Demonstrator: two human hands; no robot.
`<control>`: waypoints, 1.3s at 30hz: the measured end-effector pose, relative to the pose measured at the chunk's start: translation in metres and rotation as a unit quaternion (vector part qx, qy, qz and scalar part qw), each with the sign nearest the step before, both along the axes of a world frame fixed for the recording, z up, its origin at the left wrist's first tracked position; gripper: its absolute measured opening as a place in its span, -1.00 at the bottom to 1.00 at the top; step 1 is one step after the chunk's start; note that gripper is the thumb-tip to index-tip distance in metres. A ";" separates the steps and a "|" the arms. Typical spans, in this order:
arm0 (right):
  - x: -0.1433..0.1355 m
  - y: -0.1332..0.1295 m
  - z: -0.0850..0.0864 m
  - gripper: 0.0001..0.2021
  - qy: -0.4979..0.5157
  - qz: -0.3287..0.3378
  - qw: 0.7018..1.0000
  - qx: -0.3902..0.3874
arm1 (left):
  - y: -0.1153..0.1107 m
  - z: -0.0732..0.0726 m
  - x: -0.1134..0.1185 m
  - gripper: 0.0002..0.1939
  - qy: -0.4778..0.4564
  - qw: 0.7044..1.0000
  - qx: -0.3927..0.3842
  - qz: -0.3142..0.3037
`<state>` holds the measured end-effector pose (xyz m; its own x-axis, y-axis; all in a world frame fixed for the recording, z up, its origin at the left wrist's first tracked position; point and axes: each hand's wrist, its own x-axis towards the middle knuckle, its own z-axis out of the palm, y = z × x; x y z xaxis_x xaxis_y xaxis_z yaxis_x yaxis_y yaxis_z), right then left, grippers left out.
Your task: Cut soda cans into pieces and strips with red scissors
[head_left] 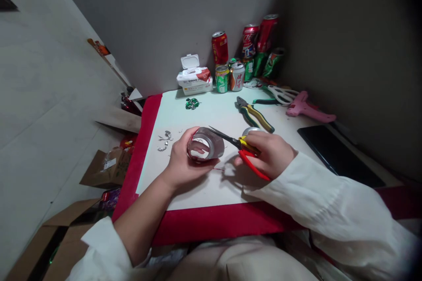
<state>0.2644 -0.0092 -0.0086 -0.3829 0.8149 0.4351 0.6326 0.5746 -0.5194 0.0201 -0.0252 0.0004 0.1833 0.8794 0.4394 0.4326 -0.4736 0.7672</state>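
Note:
My left hand is wrapped round a cut-open drink can, its hollow silver inside turned toward me. Part of the can's red outside shows at the edge by my fingers. In my right hand is a pair of scissors with one red and one yellow handle. The dark, narrow blades look closed, and their tip points left at the can's upper rim; whether it touches the metal I cannot tell. Small silver metal scraps lie on the white sheet left of my left hand.
Pliers, a pink glue gun, white-handled scissors and a black tablet-like slab lie to the right. Several drink cans and a wipes pack stand along the wall. Green pieces lie in front. Cardboard boxes stand left of the table.

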 end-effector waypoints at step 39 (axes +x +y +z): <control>-0.004 -0.003 -0.006 -0.38 0.012 -0.021 1.000 -0.003 | -0.002 0.008 0.004 -0.42 -0.001 1.000 -0.022 -0.017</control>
